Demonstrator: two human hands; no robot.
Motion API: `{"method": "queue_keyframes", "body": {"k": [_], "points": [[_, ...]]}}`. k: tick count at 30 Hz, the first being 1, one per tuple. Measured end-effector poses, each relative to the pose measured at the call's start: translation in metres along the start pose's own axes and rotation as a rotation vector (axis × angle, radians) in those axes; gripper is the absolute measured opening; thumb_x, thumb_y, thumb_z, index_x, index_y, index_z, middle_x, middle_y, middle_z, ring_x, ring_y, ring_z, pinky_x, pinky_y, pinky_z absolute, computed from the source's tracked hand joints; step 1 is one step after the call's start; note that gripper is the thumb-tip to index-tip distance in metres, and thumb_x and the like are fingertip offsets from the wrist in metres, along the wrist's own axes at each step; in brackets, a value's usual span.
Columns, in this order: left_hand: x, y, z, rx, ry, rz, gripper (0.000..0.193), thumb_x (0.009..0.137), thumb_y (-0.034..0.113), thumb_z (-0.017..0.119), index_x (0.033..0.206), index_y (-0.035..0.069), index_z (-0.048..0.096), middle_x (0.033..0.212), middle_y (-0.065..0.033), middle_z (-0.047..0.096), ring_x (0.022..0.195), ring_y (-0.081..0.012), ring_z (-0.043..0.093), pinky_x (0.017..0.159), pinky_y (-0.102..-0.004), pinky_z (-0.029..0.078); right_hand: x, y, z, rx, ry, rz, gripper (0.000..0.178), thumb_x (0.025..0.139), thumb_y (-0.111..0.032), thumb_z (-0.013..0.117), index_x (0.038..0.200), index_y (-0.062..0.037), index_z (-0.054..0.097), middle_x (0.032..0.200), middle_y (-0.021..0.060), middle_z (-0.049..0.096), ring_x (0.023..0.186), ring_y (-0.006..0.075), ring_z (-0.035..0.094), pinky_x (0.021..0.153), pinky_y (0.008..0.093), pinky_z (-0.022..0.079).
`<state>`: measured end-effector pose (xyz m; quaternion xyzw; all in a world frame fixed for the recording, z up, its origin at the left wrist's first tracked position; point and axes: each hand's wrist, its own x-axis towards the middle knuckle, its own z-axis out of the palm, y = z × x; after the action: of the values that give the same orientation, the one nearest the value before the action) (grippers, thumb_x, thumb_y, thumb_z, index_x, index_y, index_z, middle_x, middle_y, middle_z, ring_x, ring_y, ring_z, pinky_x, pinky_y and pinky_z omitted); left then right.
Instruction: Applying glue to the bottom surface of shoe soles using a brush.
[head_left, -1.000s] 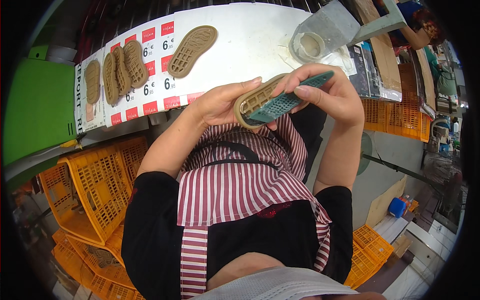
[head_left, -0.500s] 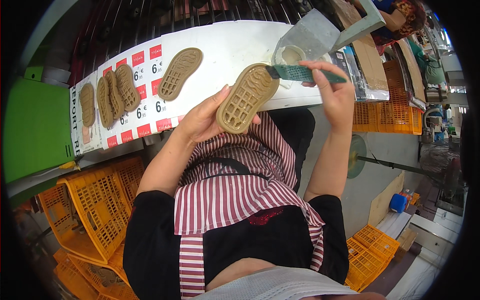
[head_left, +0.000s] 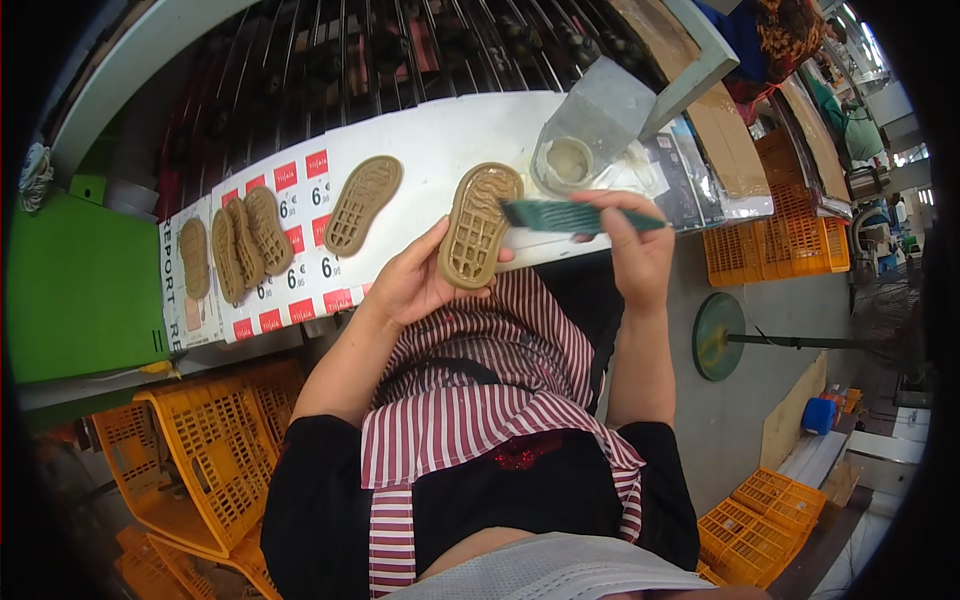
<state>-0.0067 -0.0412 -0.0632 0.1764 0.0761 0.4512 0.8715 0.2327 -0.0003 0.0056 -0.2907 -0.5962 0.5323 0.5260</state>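
A tan shoe sole (head_left: 468,248) rests in my left hand (head_left: 408,278), fingers under it and thumb along its left edge. Its raised grid and wavy ribs face up and look wet. My right hand (head_left: 640,255) is closed around a green-handled brush (head_left: 575,217). The brush's dark tip is at the sole's right edge; whether it touches cannot be told. Beyond the brush stands a clear container (head_left: 566,160) with pale liquid. Left of the held sole, another tan sole (head_left: 362,205) lies on the white table covering.
Several more soles (head_left: 264,230) lie at the table's left, some leaning together. A metal rack (head_left: 400,60) runs behind the white table (head_left: 440,130). Orange crates (head_left: 215,460) stand at lower left, others (head_left: 775,245) at right. A round green stand base (head_left: 718,337) is on the floor.
The view has shifted, so the table sits lower in the picture. The held sole has turned more upright. The brush tip has gone from the sole's upper right edge to lower along its right side.
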Motion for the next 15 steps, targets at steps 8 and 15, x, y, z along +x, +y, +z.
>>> {"method": "queue_keyframes", "body": {"k": [8,15], "points": [[0.013,0.02,0.012,-0.027,0.063,0.013,0.051,0.096,0.029,0.025,0.137,-0.001,0.024,0.128,-0.0316,0.038,0.1,-0.0354,0.058,0.081,-0.0433,0.053,0.01,0.096,-0.092,0.721,0.361,0.061,0.017,0.086,-0.008,0.052,0.1,0.001,0.058,0.103,0.023,0.06,0.071,0.0207,0.059,0.064,0.0277,0.048],[0.056,0.063,0.062,0.152,-0.084,0.012,0.05,0.097,0.028,0.031,0.137,0.0,0.025,0.133,-0.027,0.036,0.111,-0.0354,0.051,0.092,-0.0447,0.046,0.011,0.118,-0.101,0.904,0.322,0.125,0.015,0.084,-0.008,0.052,0.096,-0.0004,0.059,0.1,0.0191,0.062,0.067,0.0199,0.058,0.063,0.0275,0.047]]}}
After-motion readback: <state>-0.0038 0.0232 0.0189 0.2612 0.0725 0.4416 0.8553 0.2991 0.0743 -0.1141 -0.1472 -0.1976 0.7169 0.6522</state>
